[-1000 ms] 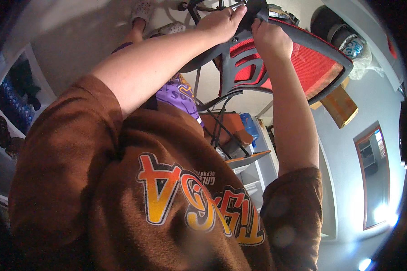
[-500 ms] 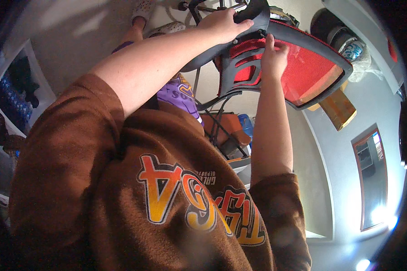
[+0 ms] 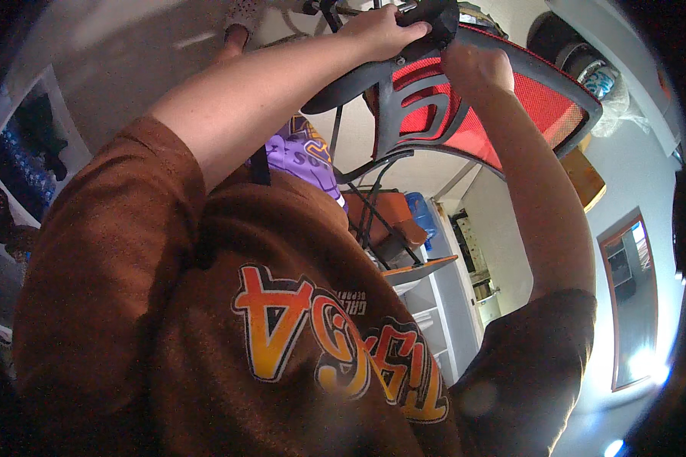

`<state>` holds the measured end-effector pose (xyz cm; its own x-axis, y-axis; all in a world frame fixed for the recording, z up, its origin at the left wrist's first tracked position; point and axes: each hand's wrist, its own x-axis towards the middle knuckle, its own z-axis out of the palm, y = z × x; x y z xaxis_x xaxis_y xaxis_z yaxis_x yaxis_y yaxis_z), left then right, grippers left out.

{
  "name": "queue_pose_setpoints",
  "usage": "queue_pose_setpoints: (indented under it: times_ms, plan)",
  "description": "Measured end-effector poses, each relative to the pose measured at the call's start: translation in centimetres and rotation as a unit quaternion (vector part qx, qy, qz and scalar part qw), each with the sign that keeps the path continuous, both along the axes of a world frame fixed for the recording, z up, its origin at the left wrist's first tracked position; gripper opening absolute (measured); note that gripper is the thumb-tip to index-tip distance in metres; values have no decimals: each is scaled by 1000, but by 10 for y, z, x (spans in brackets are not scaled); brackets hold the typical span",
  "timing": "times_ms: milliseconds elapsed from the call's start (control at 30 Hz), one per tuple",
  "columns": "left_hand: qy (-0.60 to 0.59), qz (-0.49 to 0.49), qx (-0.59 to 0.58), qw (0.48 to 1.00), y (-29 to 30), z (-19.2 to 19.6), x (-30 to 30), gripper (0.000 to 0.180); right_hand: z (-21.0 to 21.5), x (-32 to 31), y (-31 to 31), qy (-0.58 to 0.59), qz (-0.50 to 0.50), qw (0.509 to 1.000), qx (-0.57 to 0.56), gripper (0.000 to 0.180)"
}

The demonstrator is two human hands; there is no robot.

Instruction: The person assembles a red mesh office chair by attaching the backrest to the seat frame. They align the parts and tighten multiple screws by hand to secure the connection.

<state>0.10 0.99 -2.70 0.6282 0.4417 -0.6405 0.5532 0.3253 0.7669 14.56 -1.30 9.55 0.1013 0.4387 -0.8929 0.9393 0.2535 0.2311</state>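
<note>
Now the left hand [image 3: 383,34] clamps a curved black plastic chair part [image 3: 444,23], a small round bolt head [image 3: 401,60] already in below; apart, the right hand [image 3: 479,68] curls before the red mesh backrest [image 3: 547,95], upper right, its grip and what's left undone hidden.

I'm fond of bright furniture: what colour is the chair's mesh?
The mesh is red, clearest in the head view.
</note>
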Motion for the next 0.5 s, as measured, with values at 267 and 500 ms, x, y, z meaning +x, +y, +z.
queue_pose_setpoints:
  times_ms: [267,500]
  plan:
    - [70,-26,-15,997,6,23,5,80,-10,-22,-13,-18,-274,959,62,30]
    - [56,-16,7,998,2,26,-2,78,-34,-26,-36,54,-408,891,191,32]
